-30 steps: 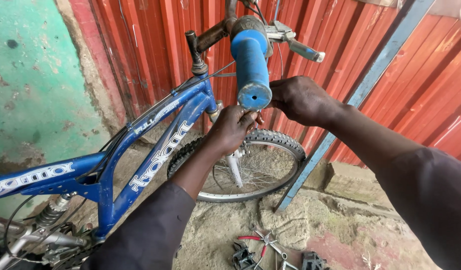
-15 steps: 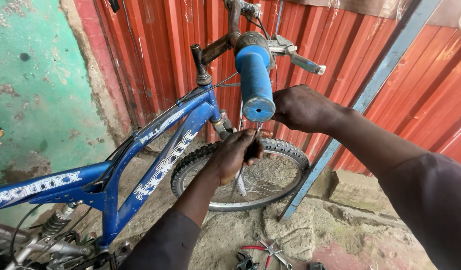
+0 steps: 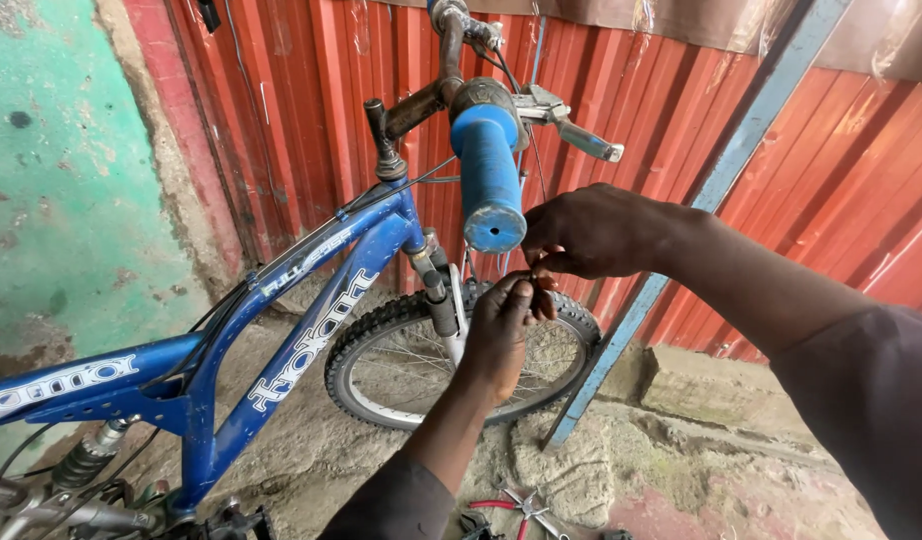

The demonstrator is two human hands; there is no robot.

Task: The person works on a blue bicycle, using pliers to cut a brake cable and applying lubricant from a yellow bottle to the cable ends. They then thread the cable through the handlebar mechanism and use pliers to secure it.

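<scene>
A thin cable (image 3: 529, 272) runs between the fingertips of both hands, just below the open end of the blue handlebar grip (image 3: 488, 180). Only a short piece of the cable shows; its long axis appears roughly upright, rising toward the grip and the brake lever (image 3: 571, 128), though its ends cannot be made out. The left hand (image 3: 501, 330) reaches up from below, fingers pressed together and pinching the cable at the tips. The right hand (image 3: 591, 232) comes in from the right, its fingers curled and pinching the same piece from above; the fingertips of the two hands touch or nearly touch. The grip's long axis slants down toward the fingers, open end lowest. Behind and below the fingers stands the front wheel (image 3: 451, 355), with the fork beside the left hand. The blue bicycle frame (image 3: 311, 310) slopes down and away to the left. Pliers with red handles (image 3: 516, 505) lie on the dirt ground below the left forearm. A red corrugated metal wall (image 3: 831, 200) rises behind.
</scene>
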